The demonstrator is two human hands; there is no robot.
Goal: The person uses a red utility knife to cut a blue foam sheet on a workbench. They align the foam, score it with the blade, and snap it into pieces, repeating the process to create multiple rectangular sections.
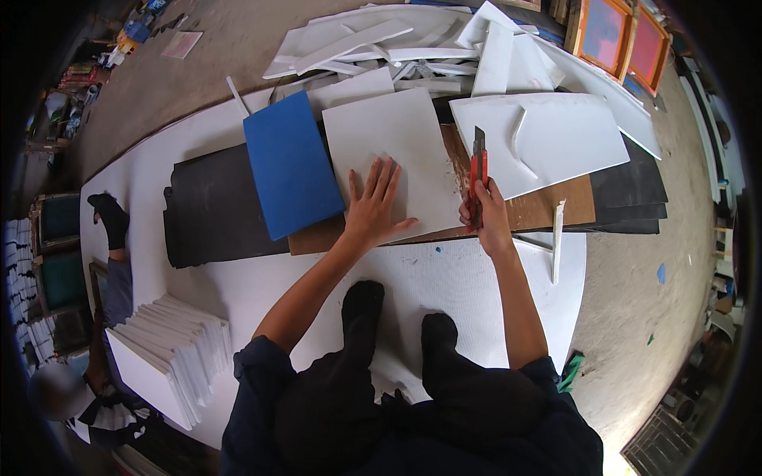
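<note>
My left hand (375, 205) lies flat, fingers spread, on a white rectangular foam sheet (401, 143) that rests on a brown board (556, 208). Just right of the sheet's right edge, my right hand (486, 213) grips a red utility knife (477, 170), blade end pointing away from me. A blue sheet (290, 163) lies to the left of the white one, partly over a black sheet (210, 210).
A stack of cut white sheets (171, 357) stands at my lower left, next to another person's leg in a black sock (111, 222). Offcuts and a larger white sheet (556, 135) pile up behind. My feet in black socks (397, 325) rest on a big white board (476, 278). Orange frames (627, 36) lean far right.
</note>
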